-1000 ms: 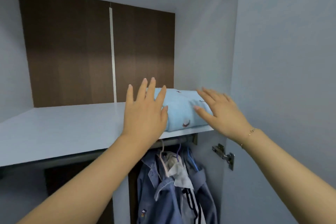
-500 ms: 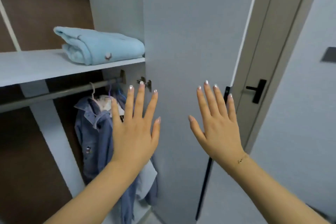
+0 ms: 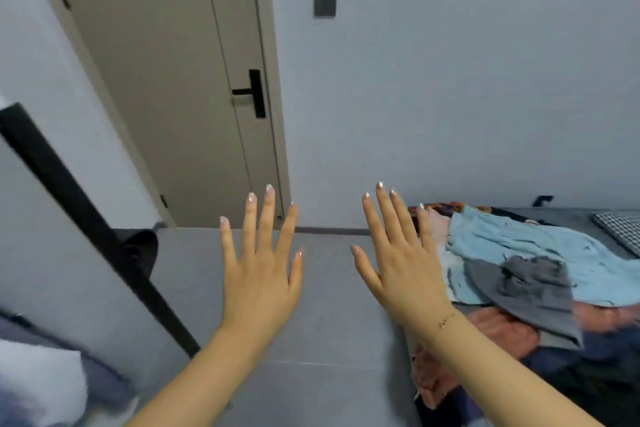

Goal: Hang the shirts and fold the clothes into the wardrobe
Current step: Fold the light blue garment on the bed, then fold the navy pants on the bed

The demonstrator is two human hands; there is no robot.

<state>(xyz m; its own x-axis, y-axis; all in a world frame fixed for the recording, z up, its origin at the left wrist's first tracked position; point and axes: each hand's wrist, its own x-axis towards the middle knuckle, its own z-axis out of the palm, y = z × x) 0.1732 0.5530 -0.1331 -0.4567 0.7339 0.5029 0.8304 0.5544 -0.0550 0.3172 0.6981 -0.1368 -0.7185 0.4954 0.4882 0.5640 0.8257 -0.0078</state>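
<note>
Head view: both hands hold nothing, left hand (image 3: 259, 274) and right hand (image 3: 401, 270) with fingers spread straight. The unfolded clothes (image 3: 540, 274) lie heaped on the bed's near edge, just right of the right hand, which is nearer.

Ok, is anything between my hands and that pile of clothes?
Nothing visible. Both the left hand and right hand are open and empty; the pile of clothes lies just beyond the right hand, unobstructed.
</note>
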